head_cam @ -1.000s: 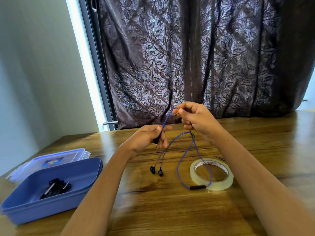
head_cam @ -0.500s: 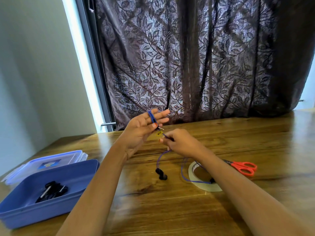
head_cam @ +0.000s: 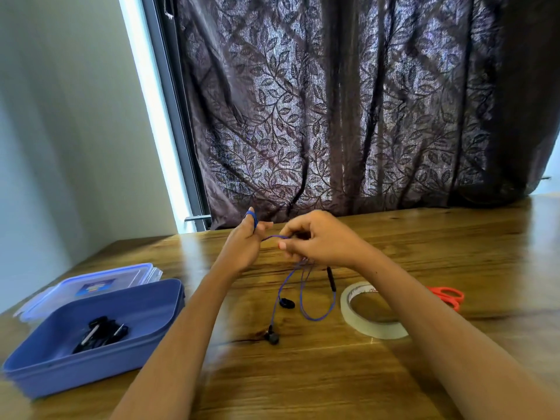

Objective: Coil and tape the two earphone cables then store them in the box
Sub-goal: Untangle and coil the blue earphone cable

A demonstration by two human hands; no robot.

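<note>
A blue earphone cable (head_cam: 303,294) hangs between my hands above the wooden table. Turns of it are wound round the raised fingers of my left hand (head_cam: 247,244). My right hand (head_cam: 318,241) pinches the cable just right of those fingers. The loose part drops to the table, where its two black earbuds (head_cam: 272,336) and the black inline remote (head_cam: 331,278) lie. A black coiled earphone (head_cam: 101,331) lies inside the open blue box (head_cam: 151,298) at the left. A roll of clear tape (head_cam: 368,327) lies flat under my right forearm.
The box's clear lid (head_cam: 91,283) lies behind the box. Orange-handled scissors (head_cam: 448,297) lie right of the tape, partly hidden by my arm. A dark leaf-patterned curtain (head_cam: 348,110) hangs behind the table's far edge.
The cable has gone round my left fingers. My right hand has moved up and right with the cable, and the earbuds have shifted on the table.
</note>
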